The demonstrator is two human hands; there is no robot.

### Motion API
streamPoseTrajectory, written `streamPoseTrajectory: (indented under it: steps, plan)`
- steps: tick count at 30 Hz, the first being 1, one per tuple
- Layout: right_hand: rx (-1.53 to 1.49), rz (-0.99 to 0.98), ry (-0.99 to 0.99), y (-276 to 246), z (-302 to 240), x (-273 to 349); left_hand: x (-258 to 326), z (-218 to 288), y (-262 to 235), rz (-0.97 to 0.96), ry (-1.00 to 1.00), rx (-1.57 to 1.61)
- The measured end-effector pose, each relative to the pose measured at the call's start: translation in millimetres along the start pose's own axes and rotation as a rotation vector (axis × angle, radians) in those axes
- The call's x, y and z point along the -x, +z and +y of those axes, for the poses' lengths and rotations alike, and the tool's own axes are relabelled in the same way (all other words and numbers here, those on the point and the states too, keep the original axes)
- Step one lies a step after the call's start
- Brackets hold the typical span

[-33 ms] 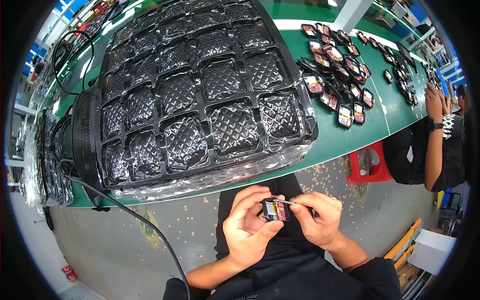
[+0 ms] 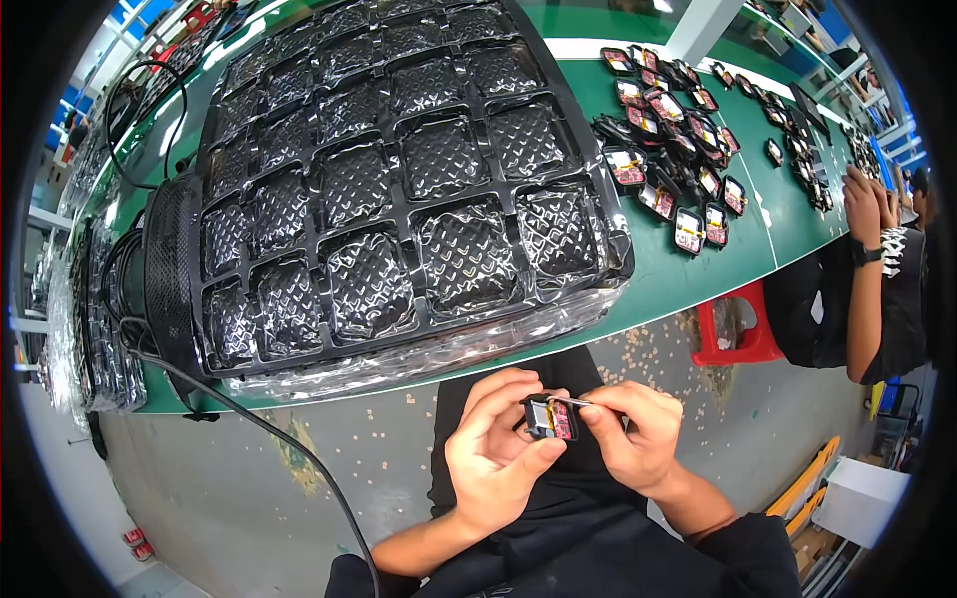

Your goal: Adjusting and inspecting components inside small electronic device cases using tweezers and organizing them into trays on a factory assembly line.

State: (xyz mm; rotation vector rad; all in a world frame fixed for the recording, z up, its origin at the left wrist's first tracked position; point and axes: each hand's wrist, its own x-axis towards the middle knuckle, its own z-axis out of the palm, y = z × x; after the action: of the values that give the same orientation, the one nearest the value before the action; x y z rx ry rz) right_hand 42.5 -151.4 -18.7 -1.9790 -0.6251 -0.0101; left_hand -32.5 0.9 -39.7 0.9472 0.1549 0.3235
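Above my lap, my left hand [image 2: 495, 460] is closed around a small black electronic housing [image 2: 539, 431]. Inside the housing show a silver-grey block, a yellow strip and a red circuit board. My right hand [image 2: 636, 431] pinches a thin metal tool [image 2: 570, 401], perhaps tweezers, whose tip reaches over the upper edge of the housing. The tool's far end is too small to make out clearly. Similar open black housings [image 2: 688, 231] with red boards lie heaped on the green table [image 2: 663, 284], beyond my right hand.
A stack of black compartment trays [image 2: 419, 194] in clear plastic covers the table ahead. A black cable [image 2: 289, 439] hangs from the left, running past my left arm. To the right, a co-worker [image 2: 865, 299] sits near a red stool [image 2: 733, 329]. Small bits litter the grey floor.
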Motion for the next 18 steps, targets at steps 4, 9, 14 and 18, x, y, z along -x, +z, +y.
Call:
streamPoseTrajectory:
  steps: [4, 9, 14, 18]
  plan:
    - [0.010, -0.026, -0.032, -1, 2, -5, -2, 1, -3, -0.021, -0.081, -0.025]
    - [0.102, -0.002, -0.066, 2, 6, -4, 0, -3, -10, -0.005, -0.055, -0.040]
    - [0.324, 0.094, -0.407, -3, 20, -5, 0, 1, -6, 0.004, -0.077, 0.050]
    - [0.406, 0.082, -0.489, -5, 21, -5, -1, 0, -7, -0.003, -0.067, 0.039]
